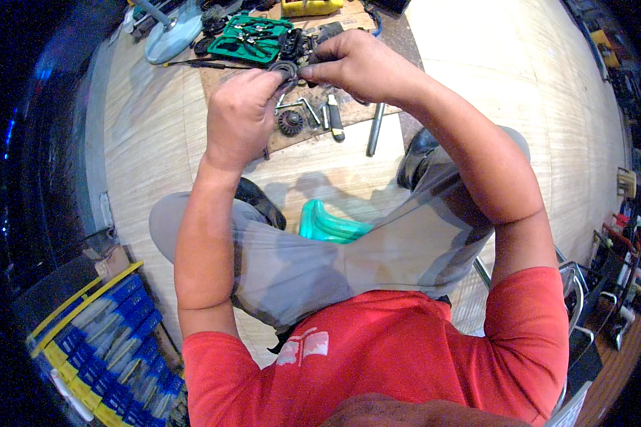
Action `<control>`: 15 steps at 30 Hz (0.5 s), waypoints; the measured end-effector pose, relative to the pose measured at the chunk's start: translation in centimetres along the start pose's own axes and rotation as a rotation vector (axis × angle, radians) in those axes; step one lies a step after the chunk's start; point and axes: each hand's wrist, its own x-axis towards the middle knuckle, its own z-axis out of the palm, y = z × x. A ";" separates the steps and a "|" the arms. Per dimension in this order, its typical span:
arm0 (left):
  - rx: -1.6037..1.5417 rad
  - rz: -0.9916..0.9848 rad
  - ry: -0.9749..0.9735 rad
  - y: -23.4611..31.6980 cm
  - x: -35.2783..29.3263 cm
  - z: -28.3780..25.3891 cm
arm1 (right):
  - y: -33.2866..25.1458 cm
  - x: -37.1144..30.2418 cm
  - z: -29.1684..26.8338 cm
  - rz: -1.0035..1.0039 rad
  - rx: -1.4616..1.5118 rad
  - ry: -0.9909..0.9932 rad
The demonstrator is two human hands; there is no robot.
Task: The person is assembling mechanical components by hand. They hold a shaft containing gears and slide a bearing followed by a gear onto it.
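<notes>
My left hand pinches a dark grey ring-shaped part between thumb and fingers, over the far side of the work board. Close on its right, my right hand is closed, thumb tip at the ring's edge; what its fingers grip is too dark to make out. Behind both hands lies a cluster of dark machine parts. Nearer me on the board are a black finned wheel, L-shaped hex keys and a black-and-white handled tool.
An open green tool case stands beyond my left hand, beside a round stand base. A yellow case is farther back. A metal tube lies right of the board. Below sit a green stool and blue bins.
</notes>
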 end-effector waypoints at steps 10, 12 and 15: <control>-0.601 -0.612 -0.309 -0.6 0.0 -0.3 | 1.8 0.1 0.8 -0.597 -0.422 0.282; -0.755 -0.719 -0.357 -0.5 -0.1 -0.4 | 1.8 0.0 0.9 -0.582 -0.454 0.247; -0.532 -0.637 -0.263 -0.7 -0.6 0.1 | 1.8 0.3 1.0 -0.522 -0.434 0.206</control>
